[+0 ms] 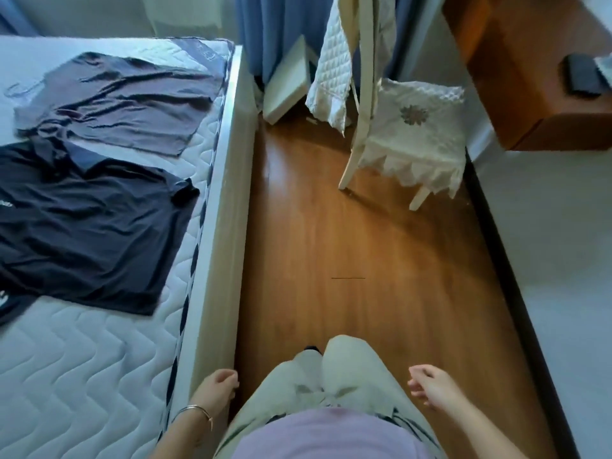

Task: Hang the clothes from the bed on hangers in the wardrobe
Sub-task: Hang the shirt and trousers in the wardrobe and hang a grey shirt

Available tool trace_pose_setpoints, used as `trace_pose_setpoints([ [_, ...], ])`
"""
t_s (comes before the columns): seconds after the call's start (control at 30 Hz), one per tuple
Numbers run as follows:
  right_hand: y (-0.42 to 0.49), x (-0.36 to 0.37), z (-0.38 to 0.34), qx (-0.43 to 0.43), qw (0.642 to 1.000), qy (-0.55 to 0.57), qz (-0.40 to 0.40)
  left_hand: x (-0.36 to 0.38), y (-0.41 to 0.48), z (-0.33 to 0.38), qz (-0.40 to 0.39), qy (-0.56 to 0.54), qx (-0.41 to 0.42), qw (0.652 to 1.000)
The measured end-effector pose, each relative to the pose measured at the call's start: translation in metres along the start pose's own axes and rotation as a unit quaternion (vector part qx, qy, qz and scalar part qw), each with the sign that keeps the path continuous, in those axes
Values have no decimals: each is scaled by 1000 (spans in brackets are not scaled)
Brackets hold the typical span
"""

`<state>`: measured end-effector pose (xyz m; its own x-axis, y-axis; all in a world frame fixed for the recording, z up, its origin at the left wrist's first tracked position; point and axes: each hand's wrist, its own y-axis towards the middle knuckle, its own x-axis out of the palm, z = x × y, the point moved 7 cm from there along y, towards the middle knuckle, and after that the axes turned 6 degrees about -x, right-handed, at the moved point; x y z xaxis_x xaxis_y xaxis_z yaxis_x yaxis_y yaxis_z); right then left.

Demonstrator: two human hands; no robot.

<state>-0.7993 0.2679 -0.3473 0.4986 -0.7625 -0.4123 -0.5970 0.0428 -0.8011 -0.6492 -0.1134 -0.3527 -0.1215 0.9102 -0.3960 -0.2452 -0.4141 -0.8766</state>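
Two shirts lie flat on the bed [82, 359] at the left. The farther one is a grey-brown shirt [112, 101]; the nearer one is a dark navy polo shirt [89, 233], its collar touching the grey-brown shirt's lower edge. A thin wire hanger [20, 89] lies on the mattress beside the grey-brown shirt. My left hand [217, 385] hangs by the bed frame's corner with loosely curled fingers, holding nothing. My right hand [430, 384] hangs over the wooden floor, fingers relaxed and empty. No wardrobe is in view.
A cream bed frame [228, 226] runs along the wooden floor strip [347, 260]. A white chair [407, 127] with a lace cushion cover stands ahead on the right, beside an orange-brown desk [530, 104]. Blue curtains [281, 28] and a leaning white board [288, 81] are at the far end.
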Motion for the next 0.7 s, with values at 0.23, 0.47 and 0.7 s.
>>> trace_pose_setpoints([
  [0.23,65,-18,-96,17,995,-84,-48,-34,49,103,-1,-126,-1,992],
  [0.47,193,-52,-255,-7,983,-169,-67,-61,111,161,31,-148,-143,978],
  [0.7,267,-39,-491,-117,975,-170,-87,-110,149,308,54,-287,-95,952],
])
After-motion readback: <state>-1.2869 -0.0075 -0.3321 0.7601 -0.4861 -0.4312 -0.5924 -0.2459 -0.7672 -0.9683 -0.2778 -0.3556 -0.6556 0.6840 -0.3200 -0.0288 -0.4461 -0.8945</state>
